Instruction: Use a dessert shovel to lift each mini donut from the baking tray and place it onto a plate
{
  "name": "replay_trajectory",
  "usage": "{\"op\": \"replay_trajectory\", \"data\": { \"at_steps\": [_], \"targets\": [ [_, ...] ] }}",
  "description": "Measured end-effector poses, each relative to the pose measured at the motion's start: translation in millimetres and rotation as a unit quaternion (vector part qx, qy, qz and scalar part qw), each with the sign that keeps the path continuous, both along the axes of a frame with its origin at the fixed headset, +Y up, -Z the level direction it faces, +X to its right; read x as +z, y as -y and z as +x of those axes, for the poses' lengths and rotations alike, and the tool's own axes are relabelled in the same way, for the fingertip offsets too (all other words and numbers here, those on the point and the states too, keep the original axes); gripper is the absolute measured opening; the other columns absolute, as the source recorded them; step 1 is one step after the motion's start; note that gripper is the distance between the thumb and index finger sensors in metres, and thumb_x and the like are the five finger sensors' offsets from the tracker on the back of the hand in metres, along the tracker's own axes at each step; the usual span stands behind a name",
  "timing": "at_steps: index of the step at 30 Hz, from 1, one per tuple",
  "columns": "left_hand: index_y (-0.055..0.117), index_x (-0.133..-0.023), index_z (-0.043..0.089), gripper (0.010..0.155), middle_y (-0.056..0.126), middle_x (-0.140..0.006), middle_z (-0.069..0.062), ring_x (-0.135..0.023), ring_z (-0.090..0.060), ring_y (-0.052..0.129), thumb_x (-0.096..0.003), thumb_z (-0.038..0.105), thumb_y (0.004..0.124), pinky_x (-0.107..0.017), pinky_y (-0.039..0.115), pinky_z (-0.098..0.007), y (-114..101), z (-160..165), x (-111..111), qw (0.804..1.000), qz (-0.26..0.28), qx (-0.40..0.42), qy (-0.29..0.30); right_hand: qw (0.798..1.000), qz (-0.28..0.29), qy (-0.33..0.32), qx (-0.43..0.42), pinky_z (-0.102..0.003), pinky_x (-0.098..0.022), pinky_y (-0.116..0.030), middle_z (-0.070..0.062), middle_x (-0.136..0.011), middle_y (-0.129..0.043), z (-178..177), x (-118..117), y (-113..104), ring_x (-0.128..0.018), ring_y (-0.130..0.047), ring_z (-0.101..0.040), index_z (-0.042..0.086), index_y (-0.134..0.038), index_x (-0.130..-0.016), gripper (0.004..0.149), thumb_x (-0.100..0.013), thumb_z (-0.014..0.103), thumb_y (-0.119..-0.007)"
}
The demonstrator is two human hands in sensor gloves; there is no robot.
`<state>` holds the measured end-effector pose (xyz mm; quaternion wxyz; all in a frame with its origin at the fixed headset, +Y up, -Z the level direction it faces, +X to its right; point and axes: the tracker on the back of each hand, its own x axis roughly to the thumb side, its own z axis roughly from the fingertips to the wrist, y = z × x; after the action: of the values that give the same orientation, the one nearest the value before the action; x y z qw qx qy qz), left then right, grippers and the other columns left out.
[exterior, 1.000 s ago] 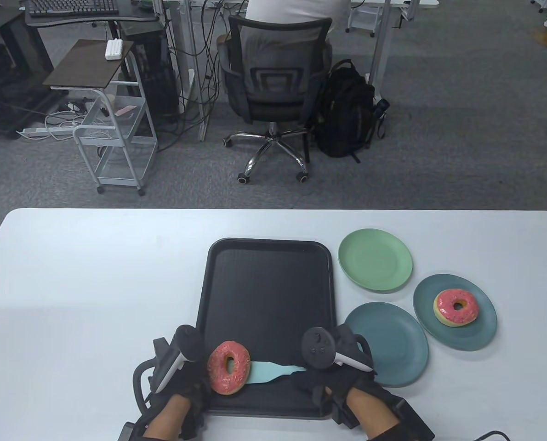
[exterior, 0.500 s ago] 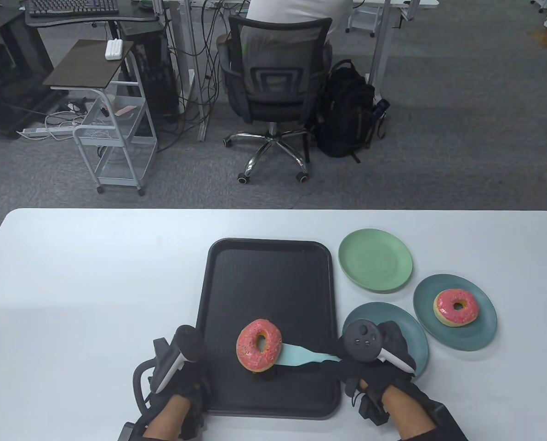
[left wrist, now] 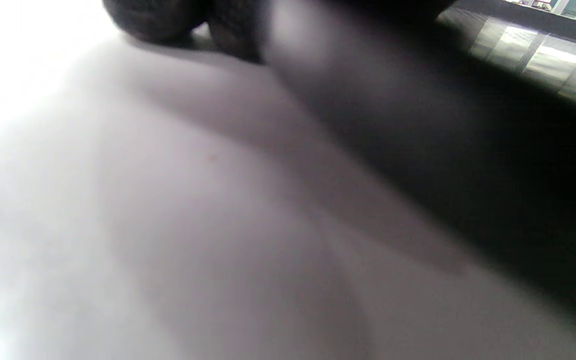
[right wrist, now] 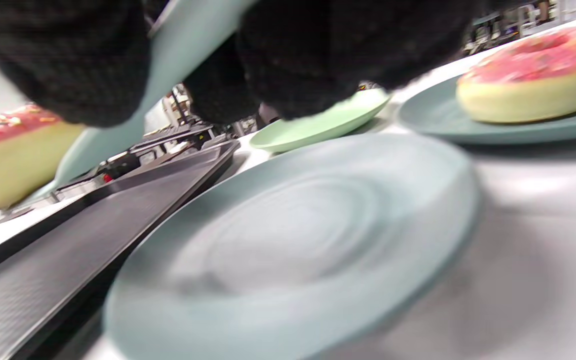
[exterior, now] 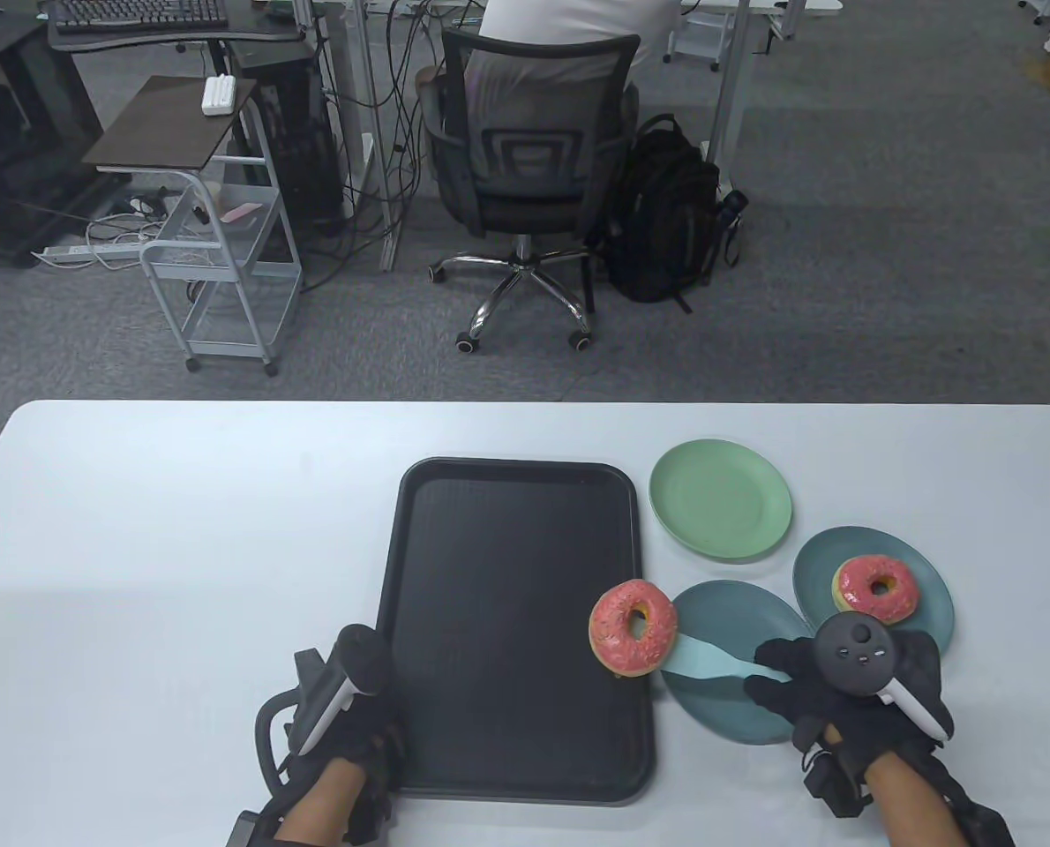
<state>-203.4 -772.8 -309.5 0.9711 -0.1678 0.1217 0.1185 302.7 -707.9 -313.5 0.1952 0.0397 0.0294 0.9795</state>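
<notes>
Donut point(exterior: 633, 627) carried right, off tray point(exterior: 454, 618); white table point(exterior: 181, 529), grey carpet point(exterior: 843, 291).

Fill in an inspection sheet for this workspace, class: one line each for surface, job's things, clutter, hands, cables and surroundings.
Surface: white table.
Job's things: black baking tray holds no donut; carried donut rides the dessert shovel over the tray's right edge, beside the near blue plate; second donut lies on the far blue plate; green plate bare.
Clutter: nothing seen on the table.
Hands: right hand grips the shovel; left hand rests at the tray's left edge, fingers hidden.
Cables: tangle on the floor.
Surroundings: office chair, backpack, wheeled cart.
</notes>
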Motion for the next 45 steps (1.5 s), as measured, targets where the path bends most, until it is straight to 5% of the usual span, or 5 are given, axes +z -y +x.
{"op": "replay_trajectory", "data": {
  "at_steps": [15,45],
  "targets": [
    [0.042,-0.107,0.019,0.065,0.071,-0.087,-0.003,-0.051,-0.016,0.091,-0.0526,0.040,0.070,-0.045,0.081,-0.042,0,0,0,1.000,0.000,0.000,0.000,0.993,-0.008,0.117,0.027,-0.045,-0.016,-0.079,-0.013,-0.049,-0.097,87,18,0,-0.027,-0.089,-0.032,0.022,-0.090,-0.075,0.052,-0.034,0.054,-0.092],
    [0.042,-0.107,0.019,0.065,0.071,-0.087,-0.003,-0.051,-0.015,0.091,-0.0526,0.041,0.070,-0.045,0.081,-0.042,0,0,0,1.000,-0.001,0.001,0.001,0.990,-0.005,0.101,0.103,-0.049,-0.029,-0.079,-0.013,-0.060,-0.094,70,22,4,-0.040,-0.088,-0.034,0.024,-0.088,-0.078,0.050,-0.033,0.044,-0.095]
  ]
}}
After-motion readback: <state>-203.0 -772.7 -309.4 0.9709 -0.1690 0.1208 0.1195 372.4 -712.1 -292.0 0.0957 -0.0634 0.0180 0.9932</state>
